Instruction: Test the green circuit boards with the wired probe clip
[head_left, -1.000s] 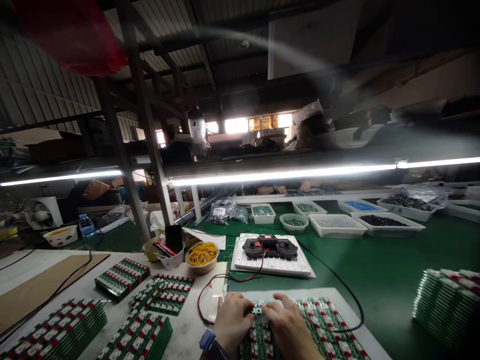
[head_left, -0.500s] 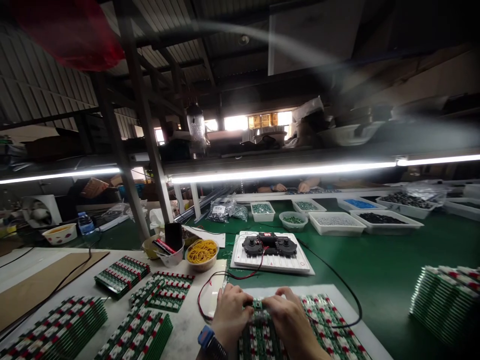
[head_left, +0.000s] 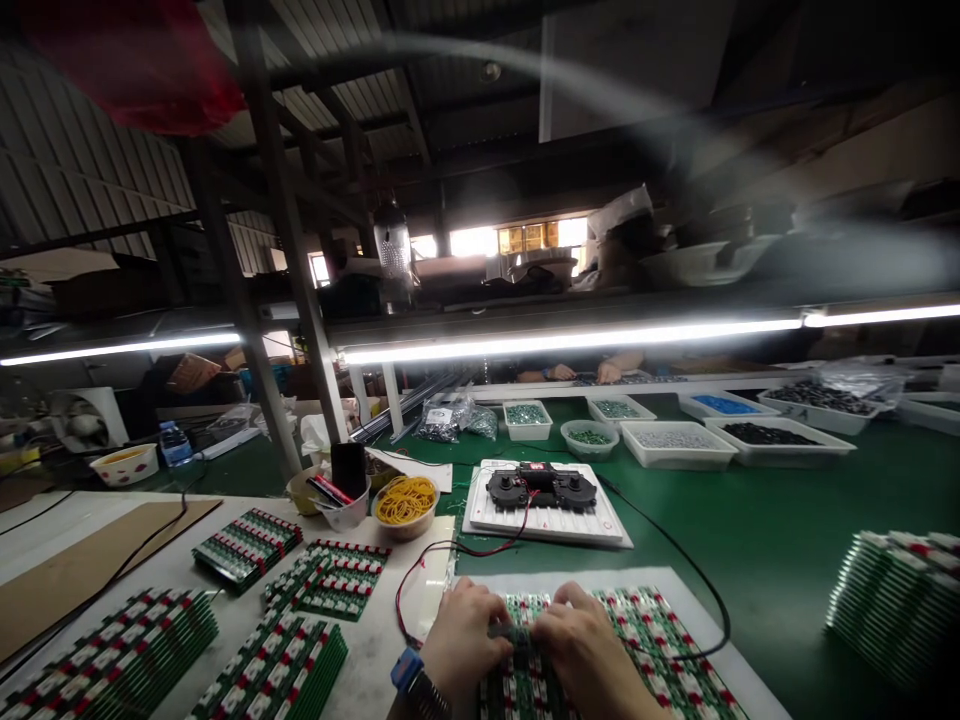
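Observation:
My left hand (head_left: 466, 640) and my right hand (head_left: 581, 650) meet at the bottom centre of the view. Their fingers pinch a small dark electronic part (head_left: 514, 633), which is partly hidden by them. Below my hands lies a dense stack of green circuit boards with red and white components (head_left: 637, 640), resting on a white sheet (head_left: 570, 582). A blue wristwatch (head_left: 409, 672) sits on my left wrist. A thin red and black wire (head_left: 420, 590) curves beside my left hand.
Stacks of similar boards (head_left: 247, 548) stand to my left and right on the white and green benches. Ahead are a white-plated fixture with black parts (head_left: 541, 490), a bowl of yellow rubber bands (head_left: 406, 505), and trays of small parts. A co-worker's hands (head_left: 581, 372) work across the bench.
The small part has turned and now shows dark rather than a bright face, and it sits deeper between my fingers. The whole view has shifted slightly.

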